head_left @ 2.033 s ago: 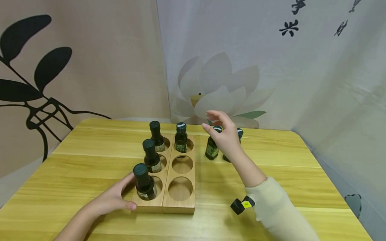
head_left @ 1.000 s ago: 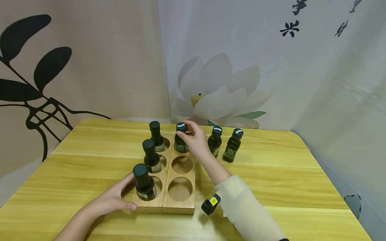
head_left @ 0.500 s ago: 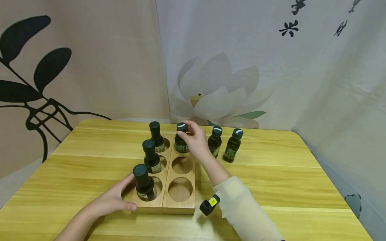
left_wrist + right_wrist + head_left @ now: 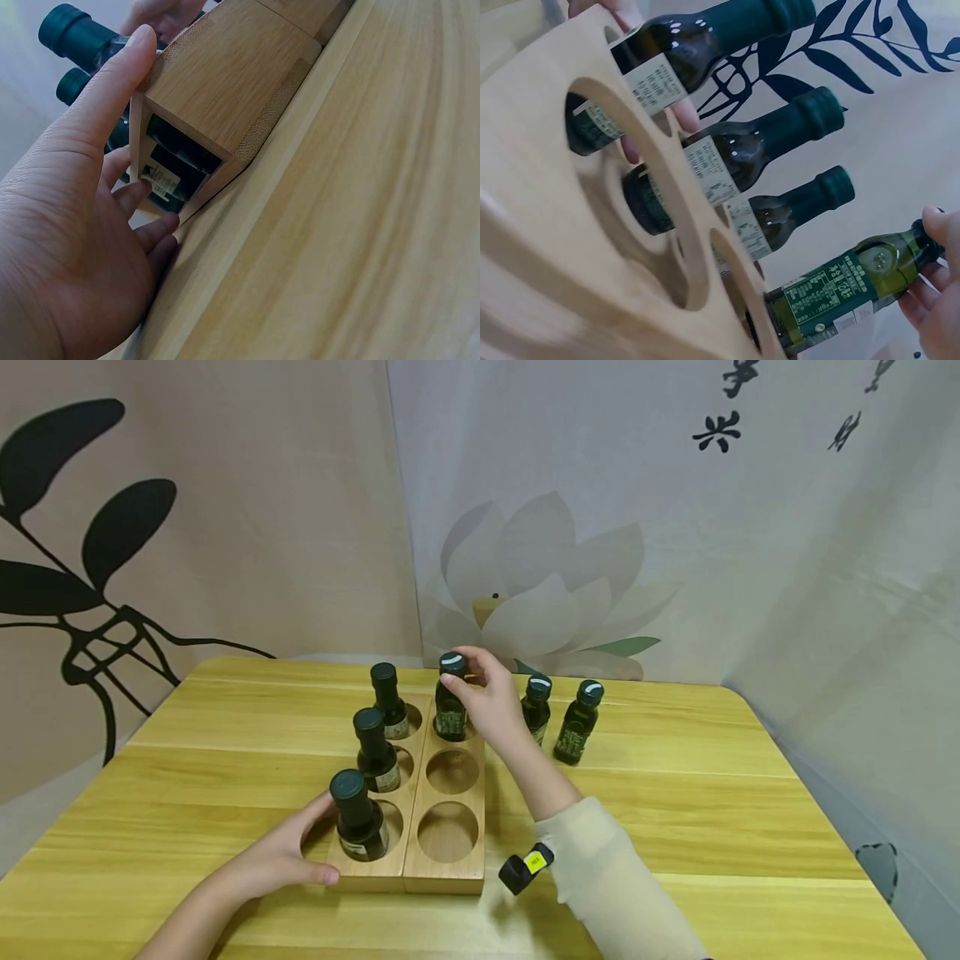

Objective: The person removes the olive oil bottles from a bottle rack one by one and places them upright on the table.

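Observation:
My right hand pinches the cap of a green-labelled bottle at the far hole of the rack's right column; in the right wrist view that bottle stands partly raised, its base near the hole. My left hand grips the near left corner of the wooden rack, thumb on the front and fingers along the left side; the left wrist view shows the hand against the rack. Three dark bottles fill the left column. The middle and near holes of the right column hold nothing.
Two more green-labelled bottles stand on the table right of the rack, one partly behind my right wrist, the other farther right. A patterned cloth hangs behind the table's far edge.
My right hand has moved left from the bottles on the table to the one in the far hole, taken hold of its cap and raised it slightly. My left hand has stayed in place.

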A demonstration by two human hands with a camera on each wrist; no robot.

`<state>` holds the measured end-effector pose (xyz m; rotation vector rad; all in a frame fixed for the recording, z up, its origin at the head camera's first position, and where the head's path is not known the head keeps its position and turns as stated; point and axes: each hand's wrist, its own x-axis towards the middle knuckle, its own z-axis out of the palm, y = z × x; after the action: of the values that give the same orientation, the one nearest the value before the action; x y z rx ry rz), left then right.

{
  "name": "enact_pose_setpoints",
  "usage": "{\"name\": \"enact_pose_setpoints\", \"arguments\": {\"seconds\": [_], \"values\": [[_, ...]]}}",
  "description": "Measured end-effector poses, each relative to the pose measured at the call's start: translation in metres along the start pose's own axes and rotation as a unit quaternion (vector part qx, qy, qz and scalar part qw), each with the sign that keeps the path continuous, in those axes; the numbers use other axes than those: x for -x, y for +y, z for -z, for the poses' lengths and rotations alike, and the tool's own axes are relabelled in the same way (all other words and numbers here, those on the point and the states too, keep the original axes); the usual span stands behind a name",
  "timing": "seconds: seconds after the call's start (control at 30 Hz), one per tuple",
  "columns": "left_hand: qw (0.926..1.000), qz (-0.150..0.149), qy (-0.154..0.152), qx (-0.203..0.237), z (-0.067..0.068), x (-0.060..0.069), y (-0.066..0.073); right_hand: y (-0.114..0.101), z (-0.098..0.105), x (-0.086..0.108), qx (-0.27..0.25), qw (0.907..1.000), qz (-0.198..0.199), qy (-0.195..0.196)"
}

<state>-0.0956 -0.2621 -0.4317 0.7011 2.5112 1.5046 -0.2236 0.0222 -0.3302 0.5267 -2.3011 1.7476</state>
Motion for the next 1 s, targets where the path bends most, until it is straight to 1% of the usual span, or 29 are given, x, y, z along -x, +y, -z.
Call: {"name": "enact_pose_setpoints", "arguments": {"seconds": [0.17, 0.33, 0.6, 0.73, 1.0], "values": [[1.0, 0.0, 0.0, 0.002, -0.001, 0.0, 0.0, -0.007, 0.006, 0.001, 0.001, 0.9995, 0.031, 0.006], [1.0, -0.002, 0.0, 0.008, -0.001, 0.001, -0.001, -0.013, 0.014, 0.004, -0.014, 0.9982, 0.058, 0.005], [1.0, 0.002, 0.0, 0.003, -0.001, 0.0, 0.0, -0.03, 0.027, 0.011, -0.047, 0.9951, 0.087, 0.003], [0.9999, -0.005, -0.001, 0.01, -0.001, -0.001, -0.001, -0.034, 0.035, 0.013, -0.058, 0.9929, 0.103, 0.009], [0.9998, -0.011, -0.002, 0.014, 0.0, -0.001, -0.003, -0.042, 0.055, 0.022, -0.06, 0.9911, 0.118, 0.017]]}}
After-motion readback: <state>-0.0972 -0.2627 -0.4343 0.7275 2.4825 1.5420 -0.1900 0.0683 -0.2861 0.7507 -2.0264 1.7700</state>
